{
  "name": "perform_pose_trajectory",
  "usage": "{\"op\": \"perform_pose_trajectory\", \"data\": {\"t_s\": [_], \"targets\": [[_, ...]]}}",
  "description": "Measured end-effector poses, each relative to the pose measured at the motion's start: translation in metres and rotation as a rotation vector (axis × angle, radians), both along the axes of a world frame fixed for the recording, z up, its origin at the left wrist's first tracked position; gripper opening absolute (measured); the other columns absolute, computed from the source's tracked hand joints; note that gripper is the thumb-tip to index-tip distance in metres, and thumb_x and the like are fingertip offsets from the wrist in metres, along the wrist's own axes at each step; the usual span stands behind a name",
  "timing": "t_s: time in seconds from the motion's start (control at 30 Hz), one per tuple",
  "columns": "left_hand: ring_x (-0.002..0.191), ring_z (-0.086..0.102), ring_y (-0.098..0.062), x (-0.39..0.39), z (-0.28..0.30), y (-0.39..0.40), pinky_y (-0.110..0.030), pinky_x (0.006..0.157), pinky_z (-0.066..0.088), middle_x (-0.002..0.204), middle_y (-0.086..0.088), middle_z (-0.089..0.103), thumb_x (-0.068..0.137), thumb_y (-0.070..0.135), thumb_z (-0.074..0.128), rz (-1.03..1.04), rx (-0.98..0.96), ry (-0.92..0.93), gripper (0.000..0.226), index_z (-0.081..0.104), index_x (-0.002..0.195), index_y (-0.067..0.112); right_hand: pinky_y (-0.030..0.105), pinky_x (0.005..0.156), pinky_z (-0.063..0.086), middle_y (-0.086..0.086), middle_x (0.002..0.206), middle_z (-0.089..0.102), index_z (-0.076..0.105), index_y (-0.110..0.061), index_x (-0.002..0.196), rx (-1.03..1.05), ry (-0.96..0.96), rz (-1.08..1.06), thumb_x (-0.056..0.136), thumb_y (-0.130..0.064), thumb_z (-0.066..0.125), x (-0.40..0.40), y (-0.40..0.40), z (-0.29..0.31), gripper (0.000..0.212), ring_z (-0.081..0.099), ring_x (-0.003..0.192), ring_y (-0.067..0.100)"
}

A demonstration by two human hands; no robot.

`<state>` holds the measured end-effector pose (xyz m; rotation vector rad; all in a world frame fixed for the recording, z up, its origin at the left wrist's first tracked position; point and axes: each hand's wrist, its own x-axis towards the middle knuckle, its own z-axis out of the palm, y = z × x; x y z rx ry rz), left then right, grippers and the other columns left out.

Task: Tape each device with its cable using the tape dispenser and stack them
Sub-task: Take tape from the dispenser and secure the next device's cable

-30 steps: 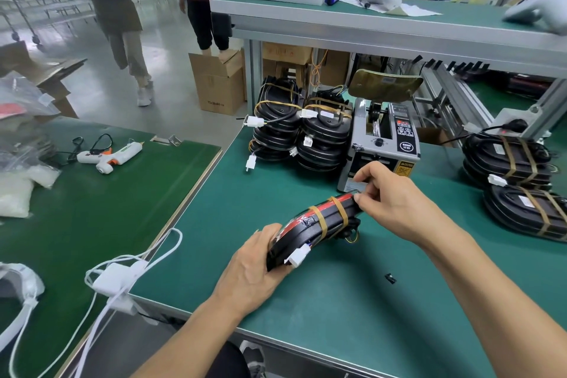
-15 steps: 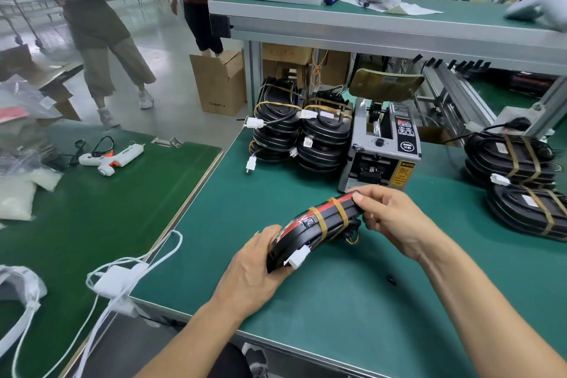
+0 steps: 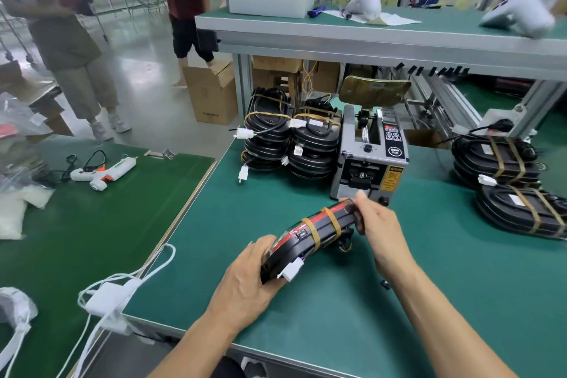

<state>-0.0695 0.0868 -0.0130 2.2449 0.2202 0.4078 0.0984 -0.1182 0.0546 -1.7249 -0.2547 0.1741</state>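
You have the device (image 3: 310,239) held up on edge just above the tabletop (image 3: 429,301), toward the middle of its near half, and both hands are closed on it: your left hand (image 3: 245,276) wraps the near, lower end beside the white connector (image 3: 290,271), while your right hand (image 3: 379,224) pinches the far, upper end, fingers curled around the rim. Two bands of tan tape (image 3: 322,224) already cross the body and pin the cable against it, so the taping step on this piece looks finished, or nearly so; I cannot tell whether the tape ends on the hidden side are pressed flat. The tape dispenser (image 3: 369,156) stands just beyond your right hand, toward the far edge, and no cut strip is clearly visible at its mouth. The next move is probably stacking. Taped units already sit in two piles (image 3: 291,138) at the far left, touching the dispenser's side, and more pieces (image 3: 509,187) lie along the right edge. Turn the device flat before you set it down, keep the connector and loose wires tucked clear of the pile, and lower it squarely so that the curved shells nest and do not slide.
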Motion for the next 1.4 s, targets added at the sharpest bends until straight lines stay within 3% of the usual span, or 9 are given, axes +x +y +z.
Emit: {"op": "perform_pose_trajectory", "data": {"t_s": [0.13,0.33,0.5,0.77,0.97,1.1,1.17,1.27,1.4], "targets": [[0.101,0.062,-0.011,0.000,-0.001,0.001,-0.036,0.089,0.054,0.108,0.015,0.065,0.089,0.073,0.065,0.006,0.002,0.015,0.049,0.055,0.125,0.041,0.012,0.064,0.050,-0.009,0.089,0.075,0.077,-0.029,0.098,0.021,0.027,0.091,0.089,-0.065,0.059,-0.022,0.007,-0.005,0.041,0.066,0.076,0.000],[0.112,0.057,0.005,-0.001,0.002,-0.002,-0.026,0.095,0.052,0.117,0.030,0.059,0.079,0.071,0.070,-0.002,0.051,0.043,0.051,0.045,0.123,0.066,0.032,0.083,0.053,-0.010,0.095,0.073,0.071,-0.032,0.101,-0.072,-0.103,0.020,0.104,-0.047,0.056,-0.029,0.009,-0.003,0.022,0.066,0.086,0.007],[0.116,0.059,0.004,-0.003,0.004,0.000,-0.024,0.095,0.051,0.127,0.030,0.058,0.069,0.073,0.078,-0.027,0.025,0.076,0.084,0.036,0.139,0.059,0.003,0.086,0.037,-0.028,0.113,0.056,0.057,-0.042,0.113,-0.230,-0.387,0.022,0.099,-0.054,0.052,-0.042,0.017,0.013,0.018,0.056,0.110,-0.005],[0.121,0.059,0.012,-0.005,0.013,0.001,-0.005,0.089,0.045,0.134,0.037,0.058,0.057,0.100,0.068,-0.060,-0.045,-0.017,0.094,0.032,0.139,0.069,0.031,0.099,0.042,-0.014,0.120,0.051,0.054,-0.022,0.122,-0.392,-0.644,0.044,0.097,-0.047,0.060,-0.054,0.032,0.045,0.036,0.049,0.111,0.010],[0.097,0.070,-0.007,-0.002,0.003,0.005,-0.013,0.077,0.050,0.105,0.008,0.073,0.089,0.037,0.076,0.060,-0.040,0.058,0.065,0.036,0.120,0.079,0.038,0.091,0.047,-0.010,0.123,0.061,0.063,-0.023,0.119,-0.521,-0.979,0.063,0.093,-0.056,0.061,-0.092,0.052,0.056,0.043,0.056,0.116,0.017],[0.090,0.071,-0.015,-0.003,0.000,0.007,-0.023,0.080,0.052,0.096,0.001,0.074,0.095,0.047,0.071,0.041,-0.042,0.036,0.030,0.051,0.118,0.048,0.024,0.098,0.044,-0.020,0.117,0.067,0.073,-0.027,0.117,-0.126,-0.701,-0.104,0.097,-0.041,0.066,-0.067,0.031,0.052,0.025,0.062,0.114,0.000],[0.088,0.072,-0.017,-0.003,-0.001,0.006,-0.032,0.082,0.054,0.091,-0.002,0.074,0.089,0.062,0.061,0.021,-0.041,0.021,0.037,0.052,0.119,0.042,0.020,0.089,0.050,-0.017,0.104,0.072,0.076,-0.027,0.107,-0.009,-0.421,-0.312,0.097,-0.027,0.068,-0.037,0.017,0.043,0.013,0.068,0.101,0.003],[0.089,0.071,-0.014,-0.003,0.000,0.005,-0.028,0.080,0.051,0.091,0.001,0.074,0.088,0.068,0.057,0.013,-0.031,-0.008,0.041,0.051,0.120,0.043,0.024,0.080,0.046,0.000,0.097,0.074,0.077,-0.018,0.105,-0.122,-0.166,-0.448,0.097,-0.018,0.068,0.003,0.005,0.018,0.013,0.070,0.093,0.019],[0.088,0.071,-0.012,-0.003,0.000,0.005,-0.023,0.080,0.051,0.094,0.003,0.074,0.090,0.081,0.053,0.008,-0.036,-0.043,0.050,0.051,0.124,0.045,0.044,0.088,0.050,0.003,0.097,0.067,0.077,-0.016,0.106,-0.382,-0.335,-0.450,0.095,-0.017,0.069,0.023,0.008,-0.002,0.013,0.066,0.087,0.027]]}}
